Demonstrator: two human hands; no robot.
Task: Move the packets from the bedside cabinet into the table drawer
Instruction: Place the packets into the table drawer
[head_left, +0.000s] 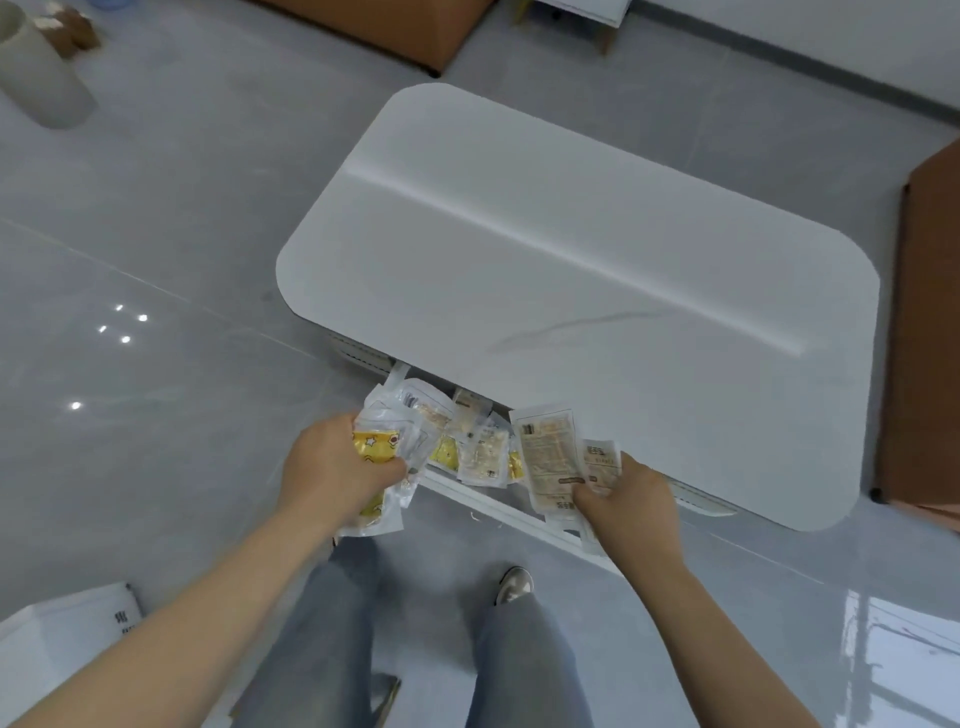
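The head view looks down on a white table with a rounded rectangular top (571, 249), which stands on a glossy grey tiled floor (156, 234). Under its near edge, a white table drawer (498, 506) stands open.

The left hand (340, 465) has its fingers closed around a bundle of clear plastic packets with yellow print (387, 441), at the left end of the drawer. The right hand (631, 501) pinches flat beige printed packets (550, 452) over the right part of the drawer.

Between the two hands lie more small clear packets (480, 449). They seem to be inside the drawer, but its bottom is hidden.

Nearer are the person's grey-blue jeans (322, 623) and one shoe (514, 584). At the far left stands a blurred pale cylinder (36, 73).
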